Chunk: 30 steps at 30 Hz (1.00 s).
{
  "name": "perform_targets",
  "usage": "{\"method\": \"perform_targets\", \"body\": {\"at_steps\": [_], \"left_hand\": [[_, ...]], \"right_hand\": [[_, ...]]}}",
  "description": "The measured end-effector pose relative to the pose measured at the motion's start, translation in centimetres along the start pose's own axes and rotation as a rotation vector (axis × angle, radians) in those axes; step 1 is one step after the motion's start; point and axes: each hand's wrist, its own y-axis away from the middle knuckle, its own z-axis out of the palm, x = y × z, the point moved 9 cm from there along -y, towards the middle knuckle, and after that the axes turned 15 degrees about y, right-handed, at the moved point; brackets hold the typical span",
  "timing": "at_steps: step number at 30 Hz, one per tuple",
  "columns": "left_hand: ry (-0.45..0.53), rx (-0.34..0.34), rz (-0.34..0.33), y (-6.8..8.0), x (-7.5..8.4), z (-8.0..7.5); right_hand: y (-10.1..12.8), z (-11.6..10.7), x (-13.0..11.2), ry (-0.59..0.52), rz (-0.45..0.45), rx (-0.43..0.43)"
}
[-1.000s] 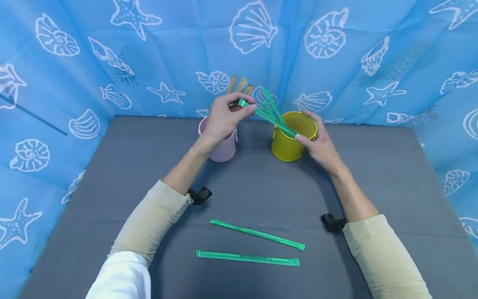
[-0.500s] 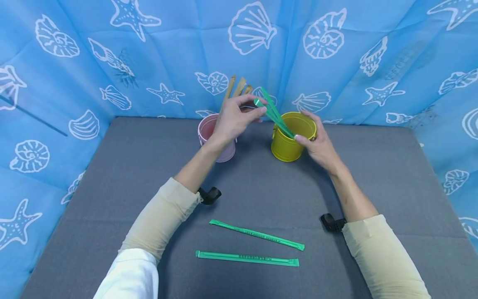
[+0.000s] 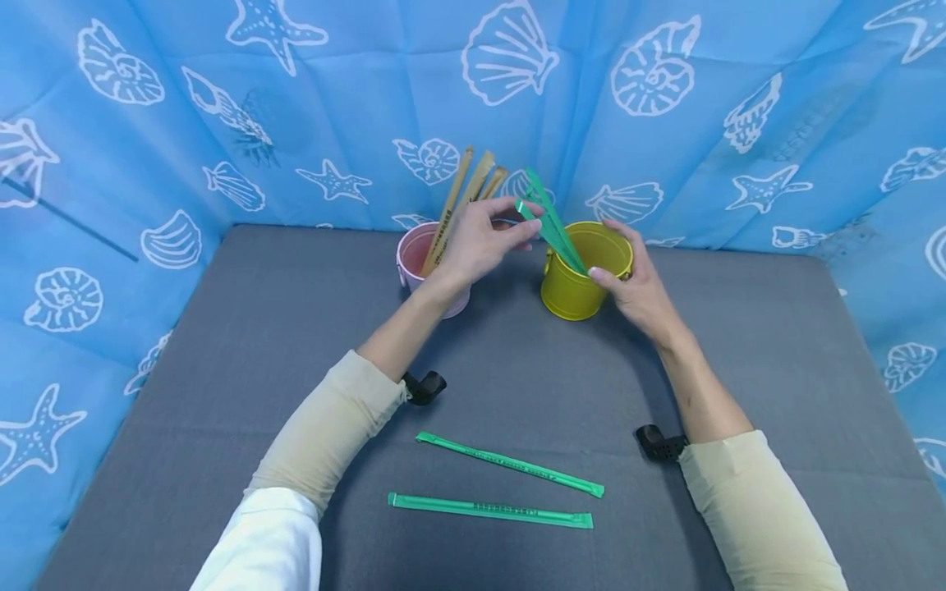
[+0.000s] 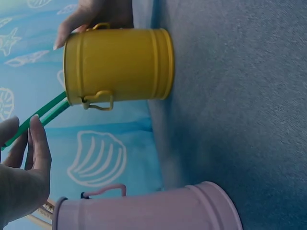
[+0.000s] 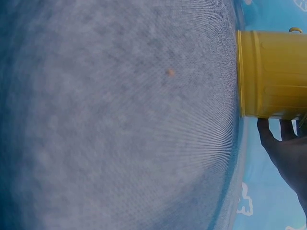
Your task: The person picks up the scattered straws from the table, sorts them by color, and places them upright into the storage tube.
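Left hand (image 3: 480, 242) shifted right, green stick (image 3: 550, 230) at yellow bucket (image 3: 584, 283) rim

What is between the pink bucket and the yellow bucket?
In the head view, the left hand sits between the pink bucket and the yellow bucket, pinching a green packet.

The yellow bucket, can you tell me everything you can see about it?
The yellow bucket is a small round pail that looks like painted metal, with ridges round its side and little loop handles near the rim. It stands upright on the grey mat, to the right of the pink bucket and apart from it. Green wrapped sticks lean out of its open top. The right hand curls round its near right side, and the left hand pinches the top of one green stick.
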Motion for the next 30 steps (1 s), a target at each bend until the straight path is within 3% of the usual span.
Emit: {"method": "perform_targets", "body": {"at_steps": [4,7,17,24,30], "left_hand": [[-0.019,-0.006,-0.053,0.3,-0.5,-0.5],[-0.013,0.021,-0.041,0.7,0.1,-1.3],[-0.010,0.067,0.161,3.5,3.8,-3.8],[-0.086,0.018,0.179,6.5,6.8,-3.3],[-0.173,-0.074,0.215,8.2,5.4,-3.4]], "right_hand": [[0.1,0.1,-0.1,-0.013,-0.017,0.004],[0.1,0.0,-0.3,-0.022,-0.018,0.005],[-0.4,0.1,0.9,-0.029,-0.015,0.006],[-1.1,0.3,3.2,-0.020,0.001,0.006],[-1.1,0.2,3.3,0.002,0.007,0.003]]}}
